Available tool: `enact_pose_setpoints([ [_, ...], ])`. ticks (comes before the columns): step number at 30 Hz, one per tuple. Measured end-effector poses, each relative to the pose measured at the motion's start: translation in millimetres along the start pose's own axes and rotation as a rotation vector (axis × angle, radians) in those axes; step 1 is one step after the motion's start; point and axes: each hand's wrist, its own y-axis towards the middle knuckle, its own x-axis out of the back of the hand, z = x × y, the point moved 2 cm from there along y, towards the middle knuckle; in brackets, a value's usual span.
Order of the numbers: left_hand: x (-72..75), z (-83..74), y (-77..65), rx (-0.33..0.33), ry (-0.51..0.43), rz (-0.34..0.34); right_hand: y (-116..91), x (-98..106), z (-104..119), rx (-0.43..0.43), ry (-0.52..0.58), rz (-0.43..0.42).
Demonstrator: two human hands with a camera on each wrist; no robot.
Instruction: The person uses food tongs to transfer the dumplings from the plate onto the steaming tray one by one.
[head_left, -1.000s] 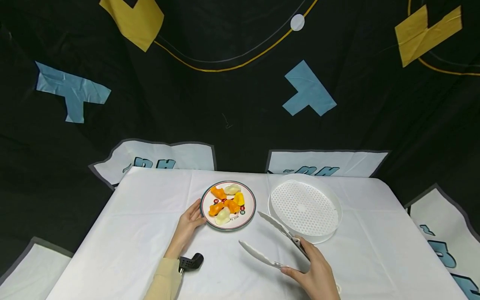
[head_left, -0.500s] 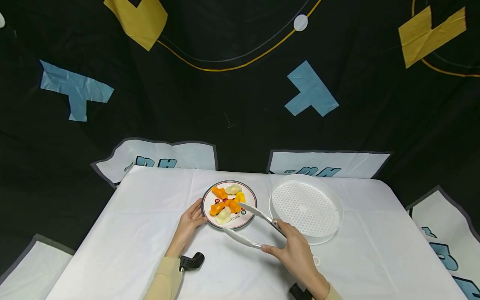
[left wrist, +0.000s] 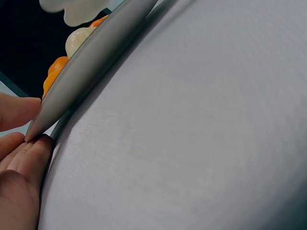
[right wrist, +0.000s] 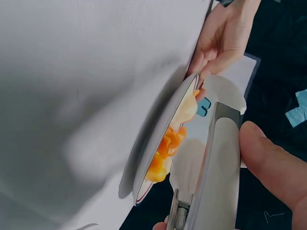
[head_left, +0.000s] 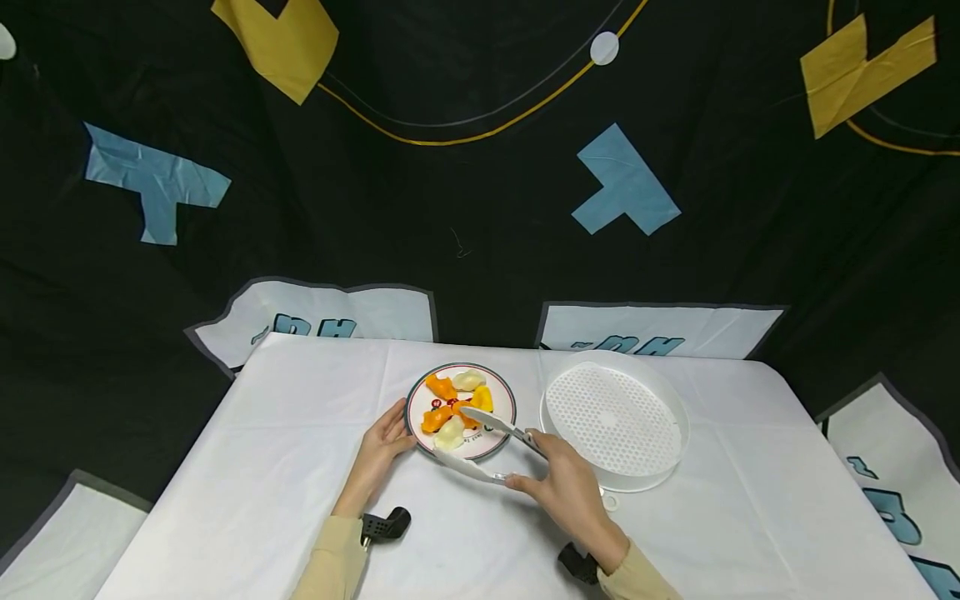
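Observation:
My left hand [head_left: 381, 448] pinches the left rim of a round plate [head_left: 501, 398], thumb above and fingers below in the left wrist view. On the plate lie several dumpling-shaped pieces: orange ones [head_left: 440, 386], a yellow one [head_left: 482, 398] and pale ones [head_left: 449, 434]. My right hand [head_left: 567, 485] grips white-tipped tongs [head_left: 486, 419] with their arms spread. One tip overlaps an orange piece in the head view, the other lies by the plate's near rim and a pale piece. In the right wrist view, the tongs [right wrist: 218, 167] hang over the plate [right wrist: 158, 134].
To the right of the plate stands a round white basket [head_left: 551, 425] with a perforated base. Both are on a table [head_left: 750, 500] under a white cloth. Behind it hangs a black backdrop [head_left: 375, 225] with blue and yellow shapes.
My right hand has carried the tongs leftward, from beside the basket to over the plate, and their arms have drawn somewhat closer together. My left hand has stayed at the plate's rim.

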Motion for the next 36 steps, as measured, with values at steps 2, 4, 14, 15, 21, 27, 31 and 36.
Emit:
enact_pose_setpoints([
  [2, 0.0, 0.1, 0.2, 0.002, 0.000, -0.004, 3, -1, 0, 0.004, -0.001, 0.004],
  [4, -0.3, -0.2, 0.2, 0.003, -0.003, -0.006, 6, -2, 0, 0.007, -0.005, 0.007],
  [14, -1.7, -1.3, -1.5, 0.007, -0.005, -0.002, 15, -6, 5, 0.046, -0.067, 0.013],
  [15, -1.7, -1.7, -1.7, 0.005, -0.001, 0.000, 15, -7, 6, 0.054, -0.078, 0.008],
  [21, -1.4, -3.1, -1.9, 0.012, 0.005, 0.006, 15, -10, 9, 0.113, -0.127, -0.056],
  [27, -0.5, -3.5, -0.6, 0.010, 0.001, -0.002, 13, -13, 7, 0.152, -0.088, -0.113],
  [31, -0.2, -2.3, -0.6, 0.010, 0.001, -0.002, 13, -14, 4, 0.179, -0.057, -0.148],
  [36, -0.5, -1.9, -0.7, 0.000, -0.013, 0.001, 12, -12, 1, 0.206, -0.027, -0.187],
])
